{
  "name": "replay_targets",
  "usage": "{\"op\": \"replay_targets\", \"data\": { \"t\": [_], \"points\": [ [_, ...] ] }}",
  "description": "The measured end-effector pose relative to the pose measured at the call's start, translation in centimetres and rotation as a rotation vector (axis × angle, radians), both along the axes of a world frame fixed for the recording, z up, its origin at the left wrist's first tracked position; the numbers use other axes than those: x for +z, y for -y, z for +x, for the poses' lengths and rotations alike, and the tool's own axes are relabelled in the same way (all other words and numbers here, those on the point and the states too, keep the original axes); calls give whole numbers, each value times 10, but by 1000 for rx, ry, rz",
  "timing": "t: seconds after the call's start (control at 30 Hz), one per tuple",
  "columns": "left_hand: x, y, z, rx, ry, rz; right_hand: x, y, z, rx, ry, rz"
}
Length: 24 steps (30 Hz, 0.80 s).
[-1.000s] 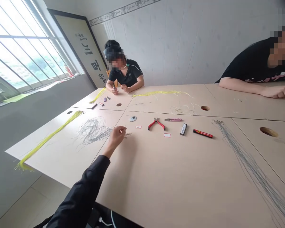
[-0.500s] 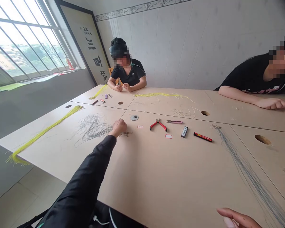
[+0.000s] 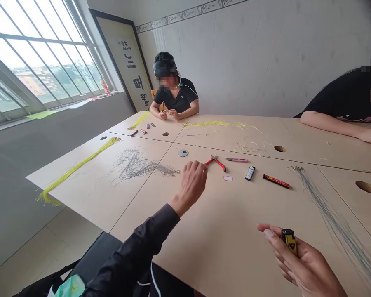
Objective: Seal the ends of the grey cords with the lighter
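Observation:
My left hand [image 3: 193,181], in a black sleeve, hovers over the beige table [image 3: 222,231] with its fingers curled together, and nothing shows in them. Its fingertips are just left of the red-handled pliers [image 3: 215,162]. A tangle of thin grey wires [image 3: 136,165] lies to its left. Low at the right, my right hand [image 3: 299,260] is palm up and holds a small yellow and black lighter [image 3: 289,239] under the thumb.
Beyond the pliers lie pink snips [image 3: 236,159], a black and white lighter [image 3: 250,173], a red bar [image 3: 276,181], a white label [image 3: 228,178] and a round disc [image 3: 183,153]. Yellow strands [image 3: 77,167] run left, a grey wire bundle [image 3: 334,214] right. One person [image 3: 176,95] sits opposite; another's arm [image 3: 343,128] rests far right.
My left hand left the grey wire tangle and moved right, toward the red pliers. My right hand came up into view at the lower right holding the lighter.

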<state>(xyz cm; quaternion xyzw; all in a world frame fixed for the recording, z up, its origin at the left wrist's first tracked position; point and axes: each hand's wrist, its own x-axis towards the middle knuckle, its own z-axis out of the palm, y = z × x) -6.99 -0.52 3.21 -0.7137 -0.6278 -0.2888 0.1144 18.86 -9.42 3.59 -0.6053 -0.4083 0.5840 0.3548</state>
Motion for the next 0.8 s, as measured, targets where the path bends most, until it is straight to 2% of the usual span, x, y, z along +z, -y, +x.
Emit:
{"op": "replay_targets", "data": {
  "t": [0.13, 0.27, 0.4, 0.5, 0.63, 0.8],
  "points": [
    [2, 24, 37, -150, 24, 11, -6, -17, -15, 43, -161, -74],
    [4, 41, 58, -362, 20, -22, -10, -25, -23, -3, -320, -65],
    [2, 48, 64, -496, 17, -69, -11, -25, -23, -116, -390, -76],
    [1, 49, 64, -562, 51, -105, -12, -24, -18, -140, -380, -98],
    [3, 48, 67, -652, 39, -158, -13, -21, -13, -100, -333, -72],
    [6, 45, 73, -661, 10, -170, -16, -17, -12, 36, -298, -18]
  ]
}}
